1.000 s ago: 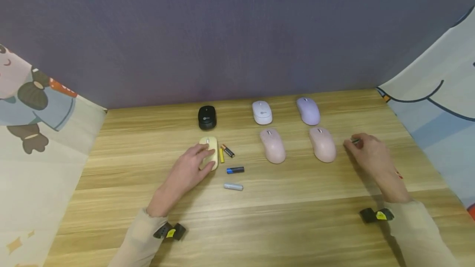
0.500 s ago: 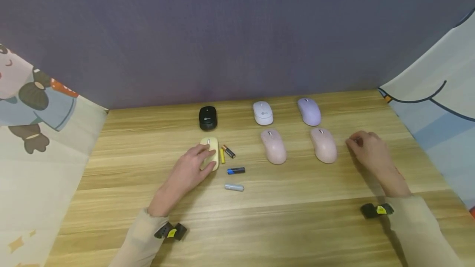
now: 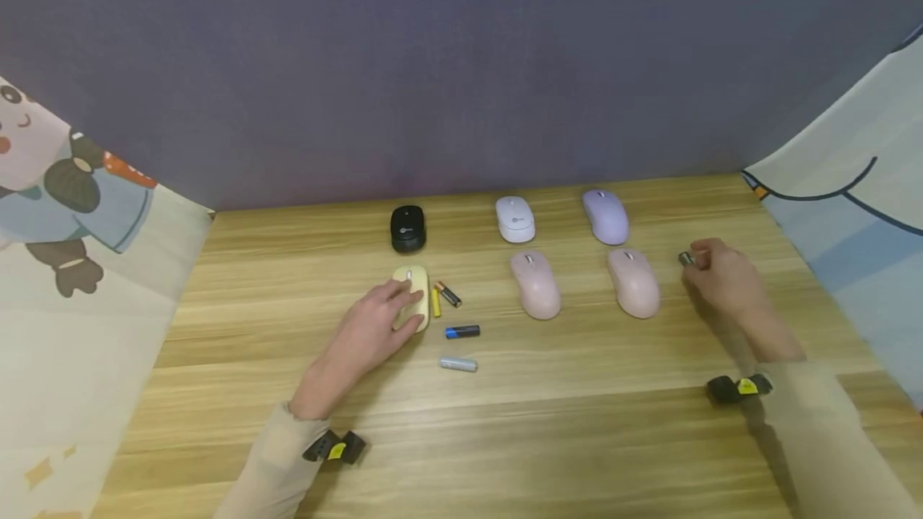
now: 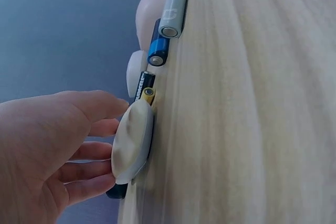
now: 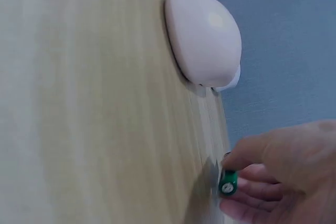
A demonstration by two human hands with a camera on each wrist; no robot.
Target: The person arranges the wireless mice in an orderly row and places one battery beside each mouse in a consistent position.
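Note:
In the head view my left hand point(image 3: 369, 323) rests on a pale yellow computer mouse point(image 3: 418, 279), its fingers spread across the top and the thumb along the near side. From the left wrist, the mouse point(image 4: 134, 140) sits flat on the wood under the fingertips. Far to the right, my right hand point(image 3: 731, 283) pinches a small battery point(image 3: 686, 259) between thumb and fingers, close over the table. Up close that battery point(image 5: 228, 182) shows a green wrapper and a round metal end. Beside the yellow mouse lie a yellow battery point(image 3: 436, 303) and a black-and-copper battery point(image 3: 449, 295).
A blue-black battery point(image 3: 463, 331) and a grey battery point(image 3: 458, 364) lie nearer the front. Behind stand a black mouse point(image 3: 408, 228), a white mouse point(image 3: 515, 219) and a purple mouse point(image 3: 606, 217). Two pink mice, one left point(image 3: 536, 285) and one right point(image 3: 634, 283), sit before them.
My right hand has shifted slightly forward and right with the battery, which now shows more at the fingertips. The left hand stays on the yellow mouse; the head view has drifted slightly.

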